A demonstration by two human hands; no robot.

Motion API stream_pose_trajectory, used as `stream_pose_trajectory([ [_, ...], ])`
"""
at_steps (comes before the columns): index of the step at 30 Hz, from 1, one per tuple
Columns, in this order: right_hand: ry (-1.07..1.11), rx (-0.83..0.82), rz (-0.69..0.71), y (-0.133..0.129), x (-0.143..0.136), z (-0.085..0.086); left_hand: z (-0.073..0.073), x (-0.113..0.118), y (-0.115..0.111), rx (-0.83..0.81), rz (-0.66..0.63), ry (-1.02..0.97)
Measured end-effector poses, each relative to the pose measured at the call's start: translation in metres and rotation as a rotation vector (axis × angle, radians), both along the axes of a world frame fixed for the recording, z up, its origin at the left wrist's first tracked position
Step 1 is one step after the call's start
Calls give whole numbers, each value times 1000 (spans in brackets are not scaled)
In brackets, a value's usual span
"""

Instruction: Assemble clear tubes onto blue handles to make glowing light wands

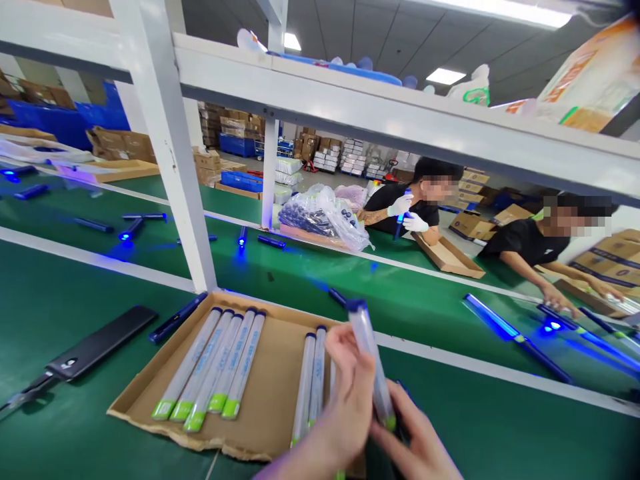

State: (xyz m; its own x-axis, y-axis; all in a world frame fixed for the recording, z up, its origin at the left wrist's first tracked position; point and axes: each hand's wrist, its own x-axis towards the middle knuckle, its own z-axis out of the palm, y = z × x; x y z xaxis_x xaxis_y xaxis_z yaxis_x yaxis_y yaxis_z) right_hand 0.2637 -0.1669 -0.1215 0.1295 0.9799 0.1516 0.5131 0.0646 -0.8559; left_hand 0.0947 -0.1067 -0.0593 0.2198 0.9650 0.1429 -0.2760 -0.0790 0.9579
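Observation:
In front of me, over the right side of a shallow cardboard tray (270, 380), I hold a clear plastic tube (371, 357) with a dark blue cap and a green lower end. The tube tilts, cap up. My left hand (347, 380) is closed, its curled fingers against the tube's upper part. Lower down, my right hand (413, 430) grips the tube near its green end. Something dark blue shows just behind the right fingers, too hidden to name. Several similar tubes (205, 370) lie in the tray's left half, and others (310, 380) sit partly behind my left forearm.
A black flat paddle-like object (103, 340) and a dark blue stick (179, 318) lie left of the tray. Lit blue lights (241, 237) rest on the green belt beyond. A white post (173, 147) rises behind the tray. Two co-workers handle items across the belt.

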Motion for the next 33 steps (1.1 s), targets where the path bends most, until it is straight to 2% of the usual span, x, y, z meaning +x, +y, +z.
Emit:
stream_pose_trajectory([
  [1, -73, -52, 36, 26, 6, 10, 1, -10, 14, 34, 46, 139],
  [2, -130, -66, -6, 56, 17, 21, 0, -20, 27, 80, 64, 322],
  [4, -228, -93, -150, 119, 51, 38, -8, -43, 46, 143, -5, 810],
  [6, -320, -165, -253, 173, 85, 45, -21, -62, 52, 110, -135, 1204],
  [8, -390, -231, -309, 210, 109, 40, -35, -73, 50, 54, -232, 1377],
  [9, -420, -254, -324, 221, 114, 34, -41, -74, 47, 38, -251, 1417],
  [11, -470, -276, -329, 232, 113, 20, -48, -73, 43, 28, -200, 1502],
  [13, -507, -274, -294, 236, 102, 6, -53, -70, 43, 13, -139, 1602],
  [15, -526, -264, -234, 236, 90, -4, -55, -71, 48, 16, -127, 1620],
  [17, -527, -258, -183, 233, 81, -7, -55, -75, 55, 19, -116, 1495],
  [19, -510, -242, -153, 226, 78, -2, -49, -79, 64, -10, -59, 1178],
  [21, -473, -202, -118, 210, 74, 11, -35, -81, 73, -109, 29, 697],
  [23, -416, -138, -63, 183, 63, 30, -15, -76, 80, -242, 139, 182],
  [26, -287, -62, 52, 121, 32, 60, 17, -64, 86, -395, 262, -408],
  [28, -180, -72, 168, 69, 4, 78, 33, -56, 87, -476, 254, -631],
  [30, -68, -144, 274, 19, -24, 89, 41, -49, 84, -547, 232, -721],
  [33, 117, -340, 291, -38, -57, 88, 43, -42, 72, -591, 199, -743],
])
